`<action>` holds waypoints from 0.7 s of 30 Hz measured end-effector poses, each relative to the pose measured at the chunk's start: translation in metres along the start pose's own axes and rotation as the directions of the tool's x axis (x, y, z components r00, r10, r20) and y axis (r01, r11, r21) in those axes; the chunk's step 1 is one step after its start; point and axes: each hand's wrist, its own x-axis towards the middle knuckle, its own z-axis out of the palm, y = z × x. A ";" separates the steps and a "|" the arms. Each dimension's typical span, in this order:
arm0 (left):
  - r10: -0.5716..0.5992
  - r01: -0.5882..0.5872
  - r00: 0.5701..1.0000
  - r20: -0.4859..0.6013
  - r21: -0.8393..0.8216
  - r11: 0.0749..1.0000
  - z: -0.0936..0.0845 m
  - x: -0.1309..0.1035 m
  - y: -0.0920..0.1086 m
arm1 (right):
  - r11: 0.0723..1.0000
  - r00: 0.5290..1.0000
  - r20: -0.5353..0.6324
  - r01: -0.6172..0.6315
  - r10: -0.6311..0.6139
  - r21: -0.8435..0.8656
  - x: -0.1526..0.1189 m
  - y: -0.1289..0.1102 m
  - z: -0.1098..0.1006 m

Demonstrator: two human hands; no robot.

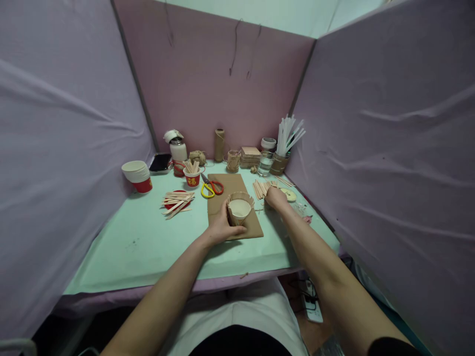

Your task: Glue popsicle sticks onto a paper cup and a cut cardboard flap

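My left hand (221, 223) is wrapped round a paper cup (240, 208) with flat wooden sticks standing round its outside. The cup is over a piece of brown cardboard (228, 184), its open top facing me. My right hand (276, 198) reaches to a row of short wooden sticks (261, 188) on the right of the table. Its fingers are curled down at the near right end of that row. What they grip, if anything, is hidden.
Scissors (211, 190) lie across the cardboard's left edge. Left are loose sticks (177, 201) on a red dish, a red cup of sticks (192, 177) and stacked paper cups (137, 174). At the back stand a glass of water (265, 164), twine (219, 143) and white glue sticks (288, 136).
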 end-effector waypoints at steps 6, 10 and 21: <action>0.002 -0.001 1.000 0.024 -0.046 0.999 -0.003 -0.002 0.000 | 0.998 0.997 -0.039 -0.060 0.061 0.021 -0.005 0.004 -0.001; -0.002 0.006 1.000 0.031 -0.106 0.994 -0.006 -0.001 -0.005 | 0.993 0.989 -0.123 -0.071 0.083 0.098 -0.014 0.012 -0.004; 0.021 -0.023 0.999 -0.025 -0.090 0.996 -0.003 0.001 -0.004 | 0.842 0.933 -0.360 0.178 0.021 0.509 -0.069 0.011 0.001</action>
